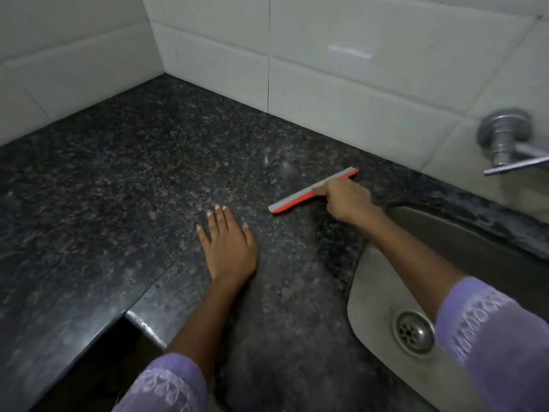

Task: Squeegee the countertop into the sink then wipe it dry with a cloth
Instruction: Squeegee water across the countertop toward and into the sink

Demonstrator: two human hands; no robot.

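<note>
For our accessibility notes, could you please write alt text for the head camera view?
A person's right hand holds an orange and grey squeegee on a dark speckled granite countertop, just left of a steel sink. The left hand rests flat, and a chrome tap juts from the white tiled wall.

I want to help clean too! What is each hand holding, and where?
The right hand grips the squeegee by its handle. The left hand holds nothing.
</note>
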